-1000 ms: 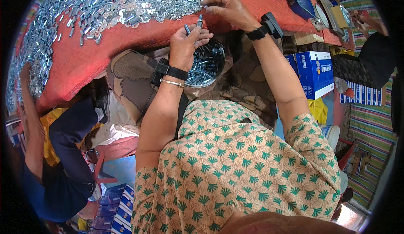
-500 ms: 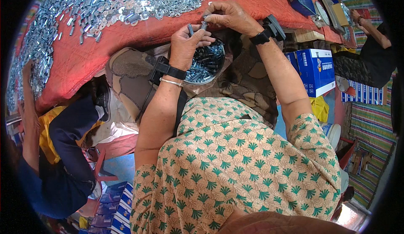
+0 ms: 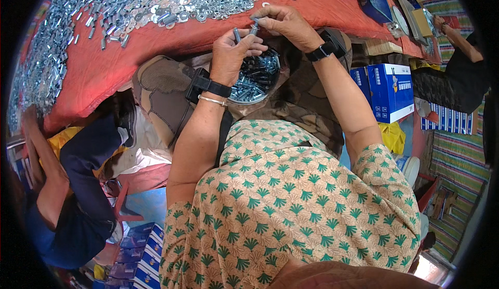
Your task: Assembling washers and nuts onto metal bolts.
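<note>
My left hand (image 3: 228,55) is closed around shiny metal bolts. One bolt (image 3: 253,30) stands up between its fingers, and a second metal piece, a cylinder (image 3: 237,35), sticks out by the index finger. My right hand (image 3: 283,25) pinches at the top of the upright bolt; the small part between its fingertips is mostly hidden. Below both hands, a round tub (image 3: 254,102) full of loose metal bolts and sleeves sits between my knees.
Ahead, a red cloth (image 3: 202,35) carries a heap of metal sleeves and washers (image 3: 182,8). Blue trays (image 3: 375,1) stand at the far right, blue-and-white boxes (image 3: 391,91) at right. Another person's arm (image 3: 49,169) is at left; someone else sits far right.
Both my hands stay almost in place, the right shifting slightly at the bolt's top. The person at left has moved their arm.
</note>
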